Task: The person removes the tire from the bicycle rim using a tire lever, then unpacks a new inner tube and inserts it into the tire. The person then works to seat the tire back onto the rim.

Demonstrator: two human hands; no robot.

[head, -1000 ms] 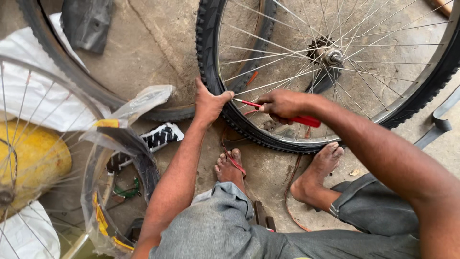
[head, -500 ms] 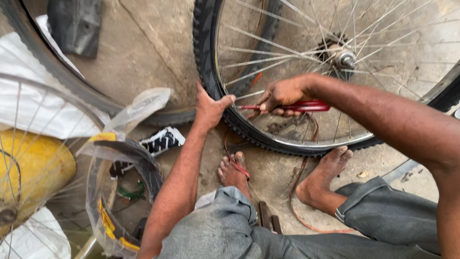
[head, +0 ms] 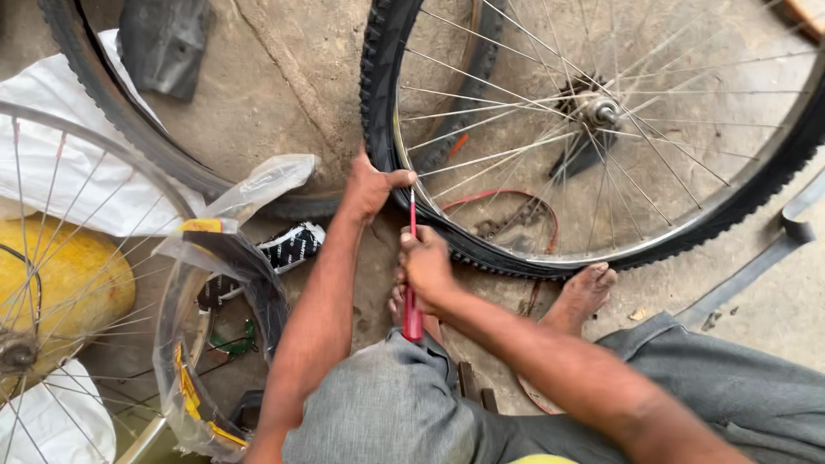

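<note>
A spoked bicycle wheel with a black knobby tyre (head: 378, 103) lies on the concrete floor in front of me. My left hand (head: 371, 185) grips the tyre at its near left edge, thumb over the bead. My right hand (head: 425, 268) is shut on a red-handled screwdriver (head: 412, 314), held upright with its thin tip at the tyre bead beside my left thumb. The wheel's hub (head: 597, 110) sits at the upper right. My bare foot (head: 584, 292) rests against the tyre's near edge. Grey trousers cover my knees below.
A bare spoked rim (head: 51, 163) lies at the left over a yellow object (head: 69, 275) and white sacks (head: 60, 172). A new tyre in clear plastic wrap (head: 215, 258) sits by my left knee. Another tyre (head: 112, 112) curves behind. A rubber strip (head: 748, 266) lies right.
The screwdriver has swung from lying sideways across the rim to standing upright, and my right hand has pulled back toward me. My left hand stays on the tyre.
</note>
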